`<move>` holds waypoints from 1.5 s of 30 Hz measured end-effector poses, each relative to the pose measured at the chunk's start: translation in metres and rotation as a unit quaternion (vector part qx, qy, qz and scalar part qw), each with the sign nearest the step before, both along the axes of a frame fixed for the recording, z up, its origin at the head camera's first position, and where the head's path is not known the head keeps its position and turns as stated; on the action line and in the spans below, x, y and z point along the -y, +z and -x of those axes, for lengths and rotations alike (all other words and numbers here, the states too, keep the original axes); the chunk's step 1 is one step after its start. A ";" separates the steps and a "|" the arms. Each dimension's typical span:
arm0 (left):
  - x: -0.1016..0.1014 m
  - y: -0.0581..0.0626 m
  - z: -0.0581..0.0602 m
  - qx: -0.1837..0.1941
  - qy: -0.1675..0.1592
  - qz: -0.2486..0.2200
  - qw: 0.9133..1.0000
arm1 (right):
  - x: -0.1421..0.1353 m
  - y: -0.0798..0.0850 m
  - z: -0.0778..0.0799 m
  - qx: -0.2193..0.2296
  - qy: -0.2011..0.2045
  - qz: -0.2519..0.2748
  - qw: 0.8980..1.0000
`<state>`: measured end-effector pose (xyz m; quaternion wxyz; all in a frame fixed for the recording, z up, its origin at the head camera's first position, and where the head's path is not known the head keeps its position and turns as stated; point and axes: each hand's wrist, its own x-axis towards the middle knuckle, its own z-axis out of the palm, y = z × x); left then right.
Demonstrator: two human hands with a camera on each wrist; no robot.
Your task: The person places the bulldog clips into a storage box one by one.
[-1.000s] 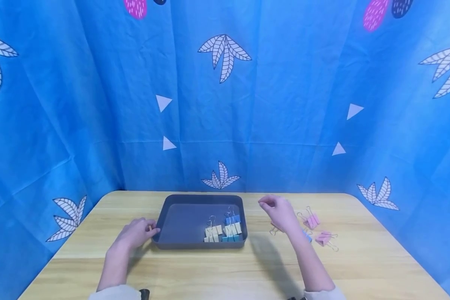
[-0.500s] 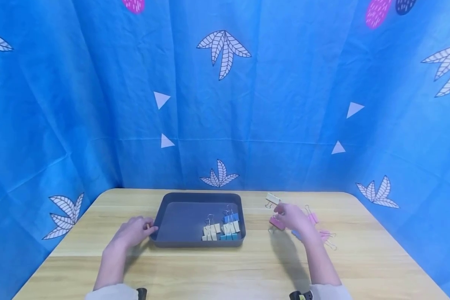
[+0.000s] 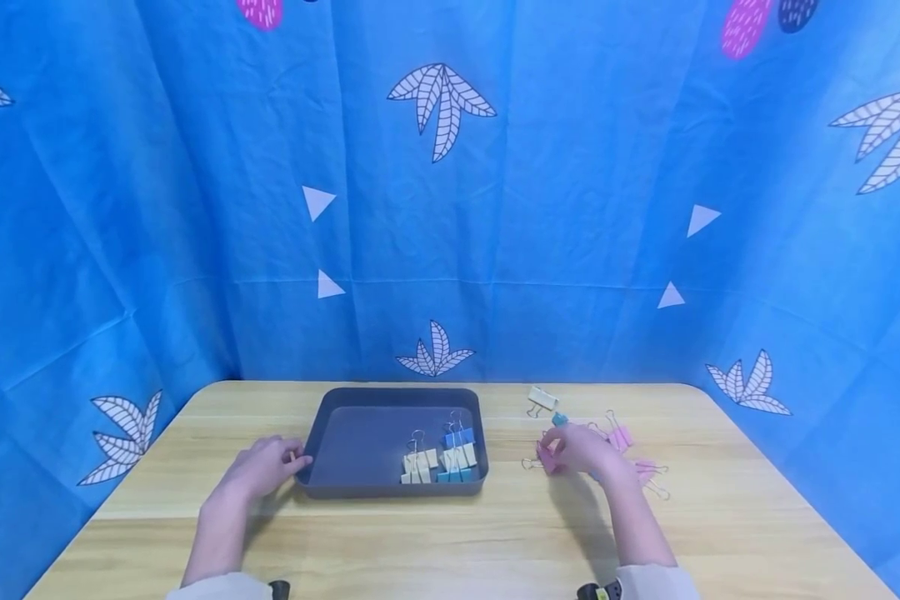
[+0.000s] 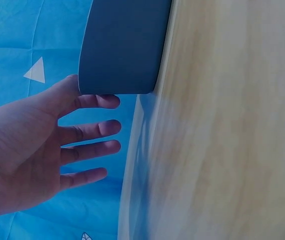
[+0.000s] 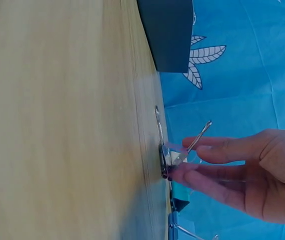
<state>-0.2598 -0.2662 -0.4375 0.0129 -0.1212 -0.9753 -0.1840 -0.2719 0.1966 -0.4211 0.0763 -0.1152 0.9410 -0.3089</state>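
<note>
My left hand point(image 3: 266, 467) pinches the left wall of a dark grey tray point(image 3: 386, 490), thumb over the rim, the other fingers spread outside it. Cream binder clips point(image 3: 418, 475), a blue binder clip point(image 3: 460, 436) and a teal binder clip point(image 3: 453, 476) stand inside the tray's right end. Right of the tray, my right hand point(image 3: 585, 450) grips a pink binder clip point(image 3: 547, 457) low at the tabletop. Its wire handles splay out in the right wrist view, and the fingers partly cover its body. Just behind that hand are a small teal binder clip point(image 3: 560, 419) and a cream binder clip point(image 3: 543, 397).
Two more pink clips, a farther pink clip point(image 3: 621, 437) and a nearer pink clip point(image 3: 648, 472), lie right of the right hand. A blue clip there is mostly hidden by the hand. A blue patterned curtain point(image 3: 585, 208) surrounds the wooden table point(image 3: 390, 542).
My right hand has moved down and right to the pink clip, which has shifted and turned slightly. The cream and teal clips behind have come into sight. The left hand stays at the tray.
</note>
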 end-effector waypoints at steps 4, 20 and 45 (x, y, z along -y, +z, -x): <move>-0.001 -0.001 0.000 0.000 0.002 -0.002 1.000 | 0.001 0.000 -0.001 0.025 -0.002 0.041 0.999; -0.001 0.000 0.000 -0.008 -0.003 0.004 1.000 | -0.004 -0.004 0.005 -0.040 -0.019 -0.021 0.999; 0.001 0.000 -0.001 -0.008 -0.005 -0.002 1.000 | -0.010 -0.014 0.009 -0.010 -0.004 0.035 0.999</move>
